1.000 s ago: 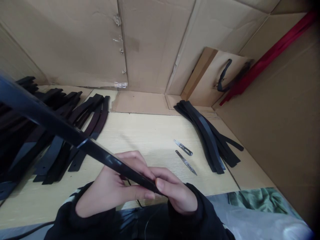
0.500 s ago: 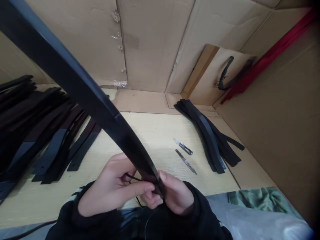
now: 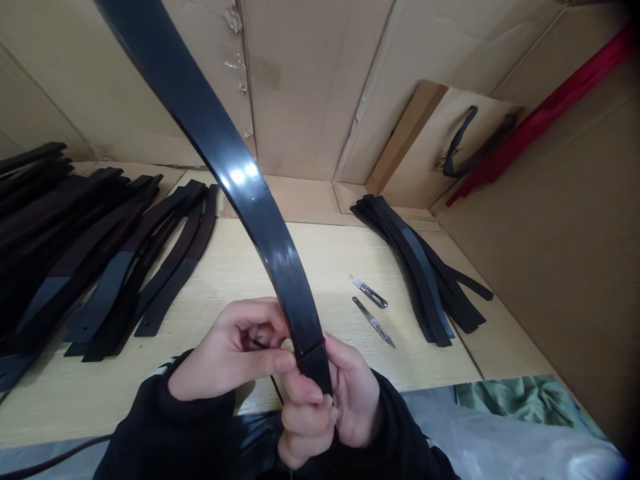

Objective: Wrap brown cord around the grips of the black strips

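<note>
A long, glossy black curved strap (image 3: pixel 250 193) rises from my hands toward the upper left, crossed by a seam near its lower end. My left hand (image 3: pixel 240 353) is closed, its thumb at the strap's left edge; a thin dark cord (image 3: pixel 276 387) hangs beneath it. At the strap's lower end my right hand (image 3: pixel 353 393) grips it, thumb along the right edge and fingers curled in front. Thread snips (image 3: pixel 369 291) and a pointed metal blade (image 3: pixel 374 323) lie on the table, right of my hands.
Many dark straps are piled at the left (image 3: pixel 105 260). A smaller bundle of black straps (image 3: pixel 415 267) lies at the right. Cardboard walls (image 3: pixel 310 87) stand behind and to the right of the table (image 3: pixel 240 260). Green cloth (image 3: pixel 515 400) lies at the lower right.
The strap has turned so its shiny broad face shows, and its upper part has swung right. My right fingers now curl round the front of its lower end.
</note>
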Demonstrator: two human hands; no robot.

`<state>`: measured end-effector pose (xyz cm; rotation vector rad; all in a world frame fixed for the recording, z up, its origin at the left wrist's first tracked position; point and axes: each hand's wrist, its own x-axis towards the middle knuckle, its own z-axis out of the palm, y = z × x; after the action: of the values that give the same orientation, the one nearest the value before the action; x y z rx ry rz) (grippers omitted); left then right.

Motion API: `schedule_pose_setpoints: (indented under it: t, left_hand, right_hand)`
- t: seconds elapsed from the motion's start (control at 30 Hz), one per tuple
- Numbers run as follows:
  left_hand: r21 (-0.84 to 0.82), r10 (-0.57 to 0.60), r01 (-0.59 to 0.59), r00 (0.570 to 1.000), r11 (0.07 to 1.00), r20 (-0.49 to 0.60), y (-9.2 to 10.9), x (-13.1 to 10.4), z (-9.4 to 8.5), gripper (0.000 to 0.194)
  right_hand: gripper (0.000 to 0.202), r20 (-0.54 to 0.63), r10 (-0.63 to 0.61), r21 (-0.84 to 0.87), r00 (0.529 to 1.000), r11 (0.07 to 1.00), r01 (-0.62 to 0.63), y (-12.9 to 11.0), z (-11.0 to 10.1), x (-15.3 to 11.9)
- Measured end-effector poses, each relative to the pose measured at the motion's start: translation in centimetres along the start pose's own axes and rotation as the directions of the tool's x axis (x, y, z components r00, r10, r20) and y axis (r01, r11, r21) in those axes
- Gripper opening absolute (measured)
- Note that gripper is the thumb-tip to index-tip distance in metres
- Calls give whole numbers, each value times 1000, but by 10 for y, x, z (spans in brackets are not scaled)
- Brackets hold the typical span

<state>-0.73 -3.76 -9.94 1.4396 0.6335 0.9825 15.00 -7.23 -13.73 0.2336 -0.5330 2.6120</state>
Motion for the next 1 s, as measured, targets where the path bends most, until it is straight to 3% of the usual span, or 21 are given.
schedule_pose_setpoints:
  t: [0.17, 0.33, 0.47, 0.6, 0.7, 0.8, 0.93, 1.0]
  left_hand:
    - [31, 13, -10, 995, 999, -99, 0, -6, 6, 13]
    - [-166, -43, 33, 998, 986, -52, -6, -11, 11, 13]
    - [-222, -33, 23, 999, 975, -40, -12, -7, 8, 14]
    - [-133, 35, -45, 996, 990, -80, -12, -2, 8, 14]
    - [14, 99, -98, 977, 995, -186, -11, -3, 15, 11]
    - [88, 136, -117, 955, 989, -263, -10, -5, 23, 11]
    - [84, 130, -110, 946, 990, -297, -10, -5, 30, 13]
    - [51, 111, -100, 944, 994, -312, -10, -6, 34, 15]
  right_hand:
    - [59, -18, -47, -35, 999, 998, 46, -1, 0, -1]
    - [63, 60, -50, -7, 997, 999, 50, 2, -1, -3]
    - [63, 122, -10, 34, 993, 999, 6, 2, -3, -2]
    - [64, 143, -40, 65, 989, 997, 31, 2, -1, 2]
    - [68, 11, -159, 22, 987, 987, 159, 2, 5, 6]
    - [72, -159, -275, -93, 948, 960, 263, 4, 9, 7]
    - [78, -322, -281, -155, 904, 958, 242, 6, 11, 6]
    - [75, -491, -303, -233, 817, 949, 213, 7, 12, 7]
